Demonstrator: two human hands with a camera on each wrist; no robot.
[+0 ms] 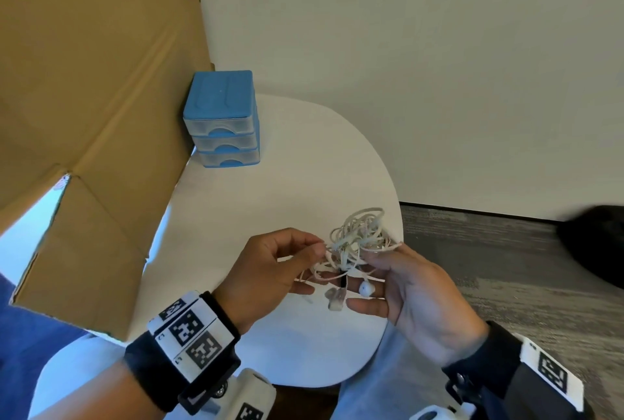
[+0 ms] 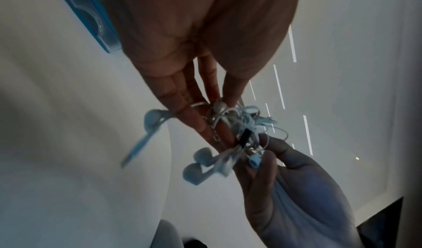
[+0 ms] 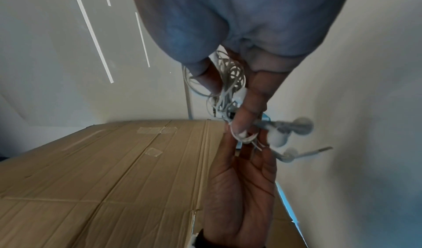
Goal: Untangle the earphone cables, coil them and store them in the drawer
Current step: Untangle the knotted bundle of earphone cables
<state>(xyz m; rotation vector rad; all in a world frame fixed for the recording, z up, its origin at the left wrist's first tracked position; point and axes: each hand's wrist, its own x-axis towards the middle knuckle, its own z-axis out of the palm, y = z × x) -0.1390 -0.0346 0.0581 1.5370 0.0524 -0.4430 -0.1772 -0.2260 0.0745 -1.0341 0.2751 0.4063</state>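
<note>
A tangled bundle of white earphone cables [image 1: 359,237] hangs between both hands above the round white table [image 1: 304,190]. My left hand [image 1: 270,267] pinches strands at the bundle's left side with thumb and forefinger. My right hand [image 1: 415,288] holds the bundle's right side, thumb on top, fingers under it. Earbuds [image 1: 366,289] and a small black piece dangle below. In the left wrist view the tangle [image 2: 239,125] sits at my fingertips with earbuds [image 2: 196,165] hanging. The right wrist view shows cables [image 3: 228,82] and earbuds [image 3: 294,125]. A blue three-drawer unit [image 1: 223,119] stands at the table's back left, drawers shut.
A large cardboard box [image 1: 87,109] leans over the table's left side, right beside the drawer unit. Grey wood floor [image 1: 506,267] lies to the right, with a dark object [image 1: 597,244] at the far right. A white wall rises behind.
</note>
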